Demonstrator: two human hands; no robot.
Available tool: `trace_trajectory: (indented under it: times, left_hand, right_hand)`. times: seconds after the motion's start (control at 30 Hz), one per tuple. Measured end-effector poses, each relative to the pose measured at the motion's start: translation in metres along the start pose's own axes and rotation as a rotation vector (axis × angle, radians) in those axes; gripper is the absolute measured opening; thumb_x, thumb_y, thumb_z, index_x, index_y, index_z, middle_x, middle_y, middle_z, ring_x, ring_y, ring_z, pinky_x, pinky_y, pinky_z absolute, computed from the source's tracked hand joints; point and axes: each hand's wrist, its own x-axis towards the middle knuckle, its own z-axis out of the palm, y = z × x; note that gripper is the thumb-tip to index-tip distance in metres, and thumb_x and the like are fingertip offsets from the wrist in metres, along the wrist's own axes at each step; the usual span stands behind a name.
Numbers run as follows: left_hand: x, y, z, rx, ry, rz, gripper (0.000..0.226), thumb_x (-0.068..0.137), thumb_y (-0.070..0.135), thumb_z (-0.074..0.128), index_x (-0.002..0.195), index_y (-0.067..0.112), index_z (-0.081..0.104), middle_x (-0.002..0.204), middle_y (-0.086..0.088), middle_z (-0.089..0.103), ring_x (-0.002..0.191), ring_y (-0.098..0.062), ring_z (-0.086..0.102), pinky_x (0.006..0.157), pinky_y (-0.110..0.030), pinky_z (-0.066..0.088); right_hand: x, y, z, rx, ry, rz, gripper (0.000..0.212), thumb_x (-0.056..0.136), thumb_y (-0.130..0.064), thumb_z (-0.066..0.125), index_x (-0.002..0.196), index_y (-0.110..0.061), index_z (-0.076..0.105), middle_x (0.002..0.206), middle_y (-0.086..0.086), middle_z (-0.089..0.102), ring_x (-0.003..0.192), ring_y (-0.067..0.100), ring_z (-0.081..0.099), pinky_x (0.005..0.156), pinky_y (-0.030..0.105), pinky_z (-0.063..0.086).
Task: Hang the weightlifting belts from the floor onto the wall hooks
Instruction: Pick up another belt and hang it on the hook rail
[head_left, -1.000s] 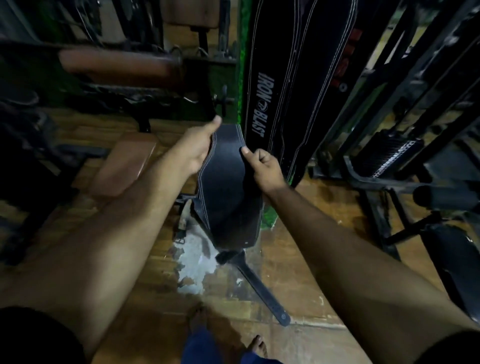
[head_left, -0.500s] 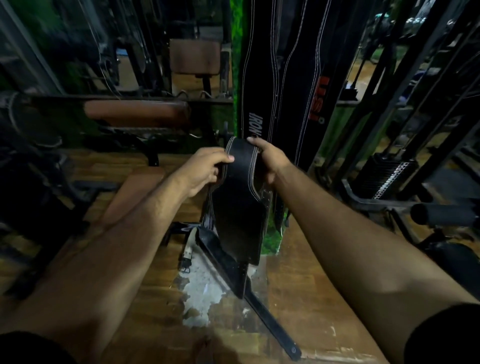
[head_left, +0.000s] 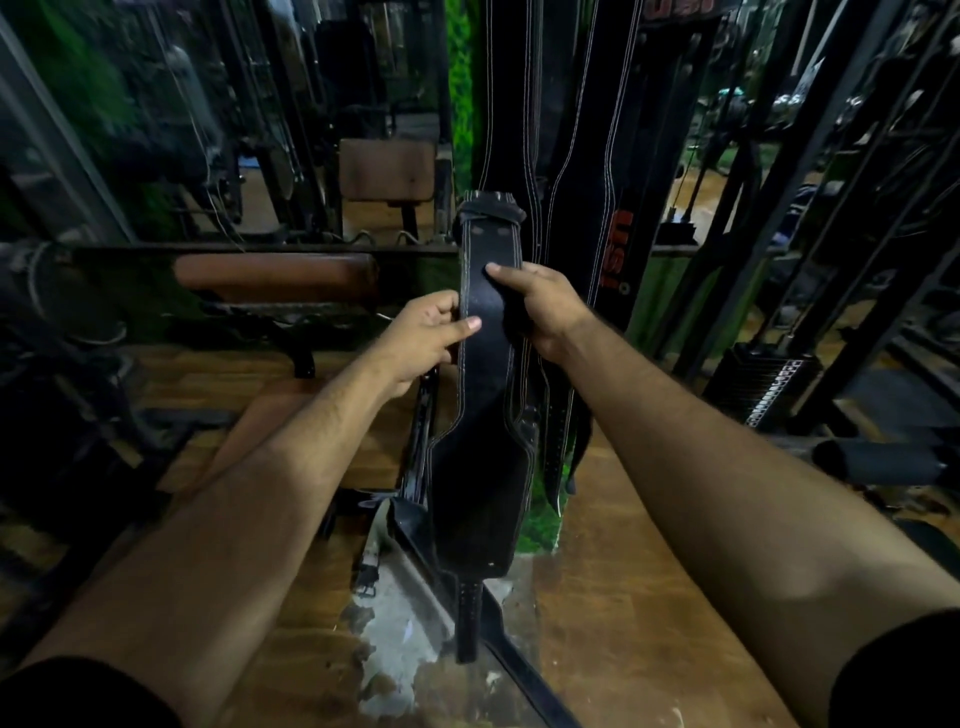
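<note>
Dim gym, wooden floor (head_left: 639, 597) with a worn pale patch, racks right, padded bench left. Left hand (head_left: 423, 338) fingers (head_left: 465, 326) curled round the left edge of the held belt (head_left: 483, 415), thumb across its face. Right hand (head_left: 540, 306) fingers wrapped behind the right edge, thumb on front. Both gripped the narrow strap section just below the buckle end (head_left: 488, 213). Belt hung vertical, wide back pad below the hands, tail end near the floor. Looked like thick stitched leather: stiff, moderately heavy, not fragile, grippy rather than slick. Best hold judged near the buckle, narrow part. Hung belts (head_left: 613, 156) just behind, far wall. Another belt (head_left: 519, 670) lay on the floor. Hooks not visible.
</note>
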Motion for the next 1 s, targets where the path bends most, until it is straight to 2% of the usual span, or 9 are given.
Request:
trace_trajectory:
  times: [0.17, 0.27, 0.33, 0.4, 0.5, 0.6, 0.67, 0.83, 1.0]
  left_hand:
    - [0.007, 0.004, -0.008, -0.02, -0.003, -0.042, 0.012, 0.096, 0.019, 0.064, 0.106, 0.024, 0.069, 0.092, 0.01, 0.073, 0.098, -0.015, 0.063, 0.089, -0.039, 0.048]
    - [0.021, 0.018, -0.013, -0.093, 0.125, -0.032, 0.034, 0.095, 0.025, 0.066, 0.124, 0.007, 0.06, 0.097, -0.003, 0.065, 0.091, -0.018, 0.06, 0.091, -0.041, 0.055]
    - [0.03, 0.028, -0.013, -0.033, 0.188, 0.024, 0.014, 0.098, 0.02, 0.062, 0.098, 0.007, 0.059, 0.086, -0.007, 0.056, 0.079, -0.015, 0.057, 0.079, -0.036, 0.057]
    - [0.036, 0.034, -0.013, -0.016, 0.212, 0.071, 0.018, 0.099, 0.016, 0.06, 0.083, 0.015, 0.052, 0.086, -0.012, 0.055, 0.08, -0.019, 0.059, 0.069, -0.029, 0.054]
    - [0.042, 0.035, -0.014, 0.002, 0.199, 0.122, 0.013, 0.1, 0.015, 0.059, 0.089, 0.012, 0.053, 0.085, -0.014, 0.056, 0.078, -0.019, 0.059, 0.059, -0.024, 0.049]
    - [0.048, 0.04, -0.014, -0.006, 0.219, 0.17, 0.011, 0.1, 0.012, 0.058, 0.092, 0.004, 0.058, 0.072, -0.001, 0.055, 0.057, 0.0, 0.055, 0.053, -0.015, 0.043]
    - [0.056, 0.044, -0.017, -0.016, 0.222, 0.209, 0.014, 0.1, 0.011, 0.057, 0.091, 0.002, 0.06, 0.07, 0.001, 0.055, 0.051, 0.005, 0.052, 0.05, -0.012, 0.041]
    - [0.081, 0.07, -0.044, -0.033, 0.241, 0.296, 0.028, 0.098, 0.029, 0.06, 0.076, 0.014, 0.05, 0.069, -0.008, 0.04, 0.062, -0.019, 0.041, 0.054, -0.028, 0.032]
    - [0.098, 0.089, -0.064, -0.06, 0.217, 0.348, 0.034, 0.096, 0.031, 0.062, 0.07, 0.017, 0.046, 0.071, -0.009, 0.045, 0.066, -0.018, 0.045, 0.067, -0.033, 0.038]
  right_hand:
    - [0.016, -0.008, 0.004, -0.061, 0.024, -0.053, 0.001, 0.092, -0.01, 0.07, 0.093, -0.01, 0.071, 0.087, 0.012, 0.076, 0.07, 0.022, 0.073, 0.065, 0.032, 0.061]
    - [0.017, -0.007, 0.008, -0.09, -0.015, -0.135, 0.011, 0.092, -0.002, 0.068, 0.101, -0.005, 0.072, 0.097, 0.017, 0.074, 0.079, 0.025, 0.072, 0.075, 0.035, 0.061]
    - [0.019, -0.009, 0.007, -0.131, -0.054, -0.211, 0.01, 0.092, 0.001, 0.067, 0.098, -0.004, 0.073, 0.094, 0.013, 0.076, 0.081, 0.023, 0.073, 0.077, 0.033, 0.062]
    - [0.02, -0.016, 0.008, -0.207, -0.066, -0.279, 0.007, 0.092, 0.0, 0.068, 0.095, -0.002, 0.073, 0.091, 0.011, 0.076, 0.079, 0.019, 0.073, 0.075, 0.03, 0.061]
    - [0.028, -0.031, 0.012, -0.307, -0.029, -0.405, 0.013, 0.093, -0.006, 0.069, 0.1, 0.004, 0.071, 0.093, 0.013, 0.075, 0.08, 0.015, 0.072, 0.074, 0.028, 0.059]
    - [0.036, -0.047, 0.016, -0.358, 0.039, -0.433, 0.01, 0.097, -0.01, 0.066, 0.089, -0.006, 0.07, 0.078, -0.002, 0.074, 0.067, 0.004, 0.069, 0.062, 0.02, 0.055]
    - [0.043, -0.05, 0.019, -0.342, 0.067, -0.438, 0.013, 0.099, -0.012, 0.064, 0.094, -0.002, 0.071, 0.081, 0.002, 0.073, 0.068, 0.007, 0.069, 0.063, 0.022, 0.056]
    - [0.059, -0.069, 0.038, -0.339, 0.081, -0.507, 0.009, 0.099, -0.011, 0.063, 0.096, -0.008, 0.071, 0.086, 0.001, 0.072, 0.073, 0.005, 0.068, 0.068, 0.022, 0.056]
    - [0.071, -0.089, 0.053, -0.374, 0.102, -0.541, 0.021, 0.1, -0.014, 0.062, 0.106, 0.005, 0.069, 0.091, 0.009, 0.073, 0.08, 0.015, 0.069, 0.075, 0.032, 0.059]
